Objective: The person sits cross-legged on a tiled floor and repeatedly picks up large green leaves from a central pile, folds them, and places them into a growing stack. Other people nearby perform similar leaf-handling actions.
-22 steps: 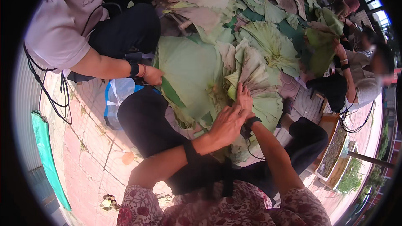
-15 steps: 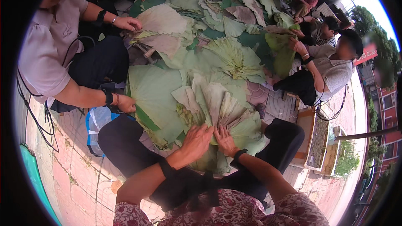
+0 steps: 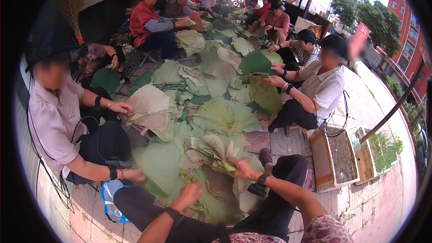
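A long heap of big green lotus leaves (image 3: pixel 211 108) covers the paved ground in front of me. My right hand (image 3: pixel 243 169) grips a folded bundle of leaves (image 3: pixel 213 153) held up over my lap. Closed fingers of my left hand (image 3: pixel 188 194) pinch the edge of a flat leaf (image 3: pixel 211 198) lying across my black trousers. Both wrists wear dark bands.
A person in a pale shirt (image 3: pixel 58 126) sits close on my left handling leaves. Another seated person (image 3: pixel 319 90) works at the right, more people sit farther back. Wooden planter boxes (image 3: pixel 342 157) stand on the pavement at the right. A blue bag (image 3: pixel 110 198) lies by my left leg.
The camera has tilted up, so the whole row of people and the street now show. My hands have moved apart, the right one lifting the folded bundle.
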{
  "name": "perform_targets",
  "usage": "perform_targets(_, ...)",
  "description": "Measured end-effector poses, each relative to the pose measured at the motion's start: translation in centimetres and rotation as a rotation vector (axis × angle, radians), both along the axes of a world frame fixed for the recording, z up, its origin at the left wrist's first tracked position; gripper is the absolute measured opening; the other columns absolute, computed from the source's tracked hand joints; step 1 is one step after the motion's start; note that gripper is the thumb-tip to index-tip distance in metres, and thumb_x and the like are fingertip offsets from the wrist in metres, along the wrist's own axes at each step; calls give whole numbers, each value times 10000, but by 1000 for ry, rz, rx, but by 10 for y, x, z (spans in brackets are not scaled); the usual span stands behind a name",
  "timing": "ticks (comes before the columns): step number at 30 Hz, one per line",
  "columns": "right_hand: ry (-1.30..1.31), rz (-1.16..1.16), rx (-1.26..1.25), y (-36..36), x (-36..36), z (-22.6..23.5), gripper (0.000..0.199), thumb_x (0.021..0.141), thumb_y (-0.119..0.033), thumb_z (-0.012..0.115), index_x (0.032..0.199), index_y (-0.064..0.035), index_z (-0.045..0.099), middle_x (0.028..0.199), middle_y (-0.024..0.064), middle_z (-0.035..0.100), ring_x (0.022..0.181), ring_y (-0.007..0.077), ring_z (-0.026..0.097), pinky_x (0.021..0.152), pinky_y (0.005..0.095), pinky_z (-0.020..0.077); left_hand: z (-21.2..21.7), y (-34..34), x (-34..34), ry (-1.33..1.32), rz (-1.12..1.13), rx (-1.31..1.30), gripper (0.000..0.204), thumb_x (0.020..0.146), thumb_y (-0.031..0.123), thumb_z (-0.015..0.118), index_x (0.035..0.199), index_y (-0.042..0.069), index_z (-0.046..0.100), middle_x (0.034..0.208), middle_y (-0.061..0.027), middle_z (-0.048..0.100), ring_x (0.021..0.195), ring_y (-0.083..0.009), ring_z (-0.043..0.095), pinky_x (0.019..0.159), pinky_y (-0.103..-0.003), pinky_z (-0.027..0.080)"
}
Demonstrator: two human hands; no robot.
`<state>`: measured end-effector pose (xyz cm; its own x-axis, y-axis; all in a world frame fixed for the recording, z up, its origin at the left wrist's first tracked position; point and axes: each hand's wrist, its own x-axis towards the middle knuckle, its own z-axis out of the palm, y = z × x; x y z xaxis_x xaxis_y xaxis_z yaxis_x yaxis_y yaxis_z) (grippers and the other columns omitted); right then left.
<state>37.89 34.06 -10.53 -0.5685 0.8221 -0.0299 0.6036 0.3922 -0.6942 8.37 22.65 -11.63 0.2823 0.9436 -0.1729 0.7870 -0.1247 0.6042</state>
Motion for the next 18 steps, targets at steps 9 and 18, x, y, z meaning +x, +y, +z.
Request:
perform_targets(9, 336, -32, -493, -3, 18, -11, 583, 834, -206, 760, 1328, 23, 553, 1070, 104, 688, 950, 172, 600, 865, 323, 481, 8, 23, 47, -602, 215, -583, 619, 921, 492, 637, 1289, 3, 538, 1083, -152, 660, 917, -243, 655, 788, -359, 530)
perform_targets(18, 436, -426, -253, -4, 20, 14, 405, 853, -197, 697, 1192, 14, 633, 868, 68, 675, 777, 153, 583, 727, 320, 467, -18, -10, 54, -821, 571, -875, 485, 950, 389, 639, 1202, -11, 533, 1148, -202, 632, 1050, -289, 646, 866, -412, 545)
